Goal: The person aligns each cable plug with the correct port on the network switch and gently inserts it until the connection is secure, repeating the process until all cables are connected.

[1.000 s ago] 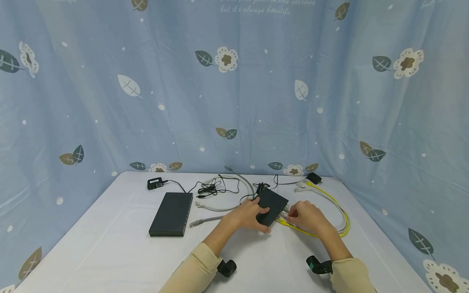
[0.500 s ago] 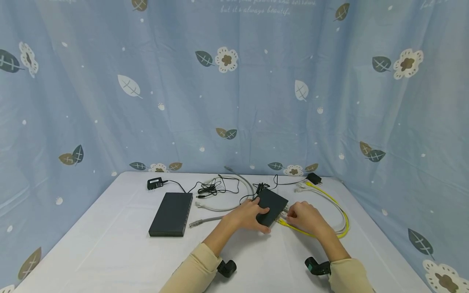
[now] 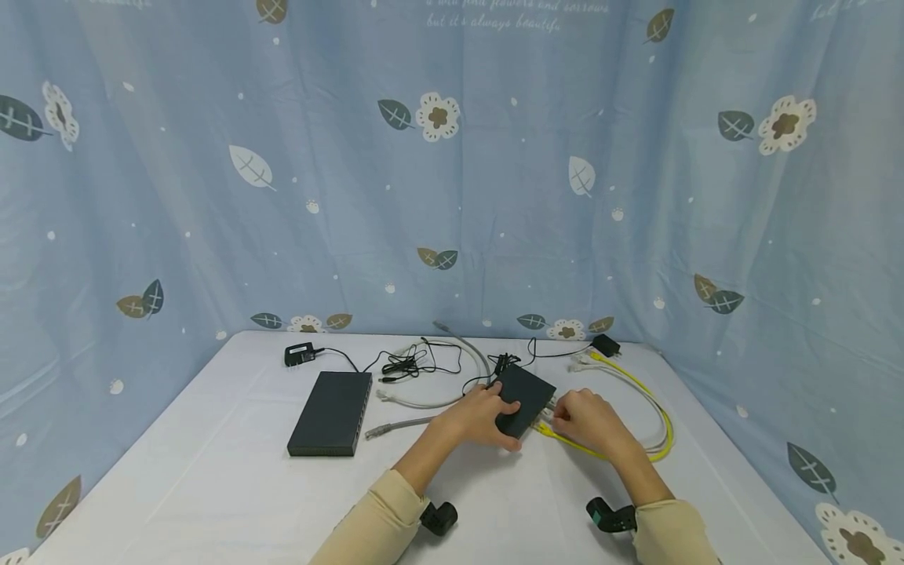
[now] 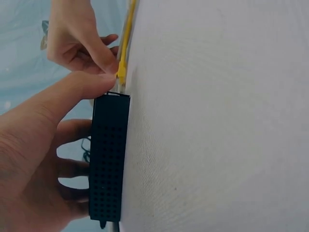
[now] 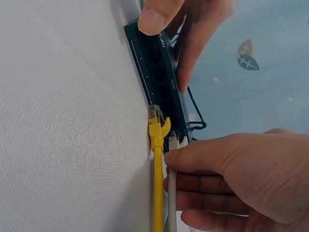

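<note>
My left hand [image 3: 476, 416] grips a small black network switch [image 3: 524, 392], its thumb at the port-side edge and the other fingers spread on the casing. Numbered ports show along the switch's front in the right wrist view. With thumb and fingertips, my right hand [image 5: 260, 169] pinches a whitish network cable [image 5: 172, 193] just behind its clear plug [image 5: 173, 139], which is right at a port. Beside it, a yellow network cable [image 5: 158, 188] has its plug at the switch's lower edge, close over the white tablecloth. The yellow cable curves away to the right in the head view.
A larger black network switch [image 3: 330, 412] lies to the left. Behind are a power adapter [image 3: 300, 354], a bundled black cord [image 3: 402, 365] and a grey network cable [image 3: 402, 425]. Another adapter [image 3: 605, 344] sits at the back right, before a blue curtain [image 3: 452, 196].
My right wrist has shifted very slightly to the left. The left hand and the small switch stay in place.
</note>
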### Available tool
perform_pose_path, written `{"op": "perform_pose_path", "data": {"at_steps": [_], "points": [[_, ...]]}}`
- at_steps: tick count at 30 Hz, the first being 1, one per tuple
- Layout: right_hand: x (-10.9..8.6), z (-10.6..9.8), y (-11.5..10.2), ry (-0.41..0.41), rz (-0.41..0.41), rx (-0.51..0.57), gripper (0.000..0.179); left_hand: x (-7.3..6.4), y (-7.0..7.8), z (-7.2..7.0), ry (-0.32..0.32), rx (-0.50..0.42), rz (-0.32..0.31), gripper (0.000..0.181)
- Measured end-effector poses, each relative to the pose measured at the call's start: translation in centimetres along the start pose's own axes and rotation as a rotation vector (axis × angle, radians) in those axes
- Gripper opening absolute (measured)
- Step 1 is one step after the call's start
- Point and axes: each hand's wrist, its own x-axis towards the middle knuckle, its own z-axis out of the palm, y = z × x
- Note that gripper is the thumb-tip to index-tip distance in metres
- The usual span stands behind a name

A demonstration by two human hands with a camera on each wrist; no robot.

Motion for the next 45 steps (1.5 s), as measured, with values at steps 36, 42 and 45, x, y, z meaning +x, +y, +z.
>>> {"op": "perform_pose_path", "data": {"at_steps": [36,42,45], "points": [[-0.27,0.27,-0.35,0.079,-0.077,-0.034,0.015,-0.2,0.42,-0.15,-0.002,-0.005,-0.008,0.069],[-0.31,0.14,-0.49,0.072,-0.063,-0.02,0.014,-0.28,0.34,-0.23,-0.011,-0.037,-0.016,0.071],[-0.28,0.17,-0.5,0.061,-0.049,-0.012,0.013,-0.24,0.2,-0.2,-0.013,-0.029,-0.013,0.072]]}}
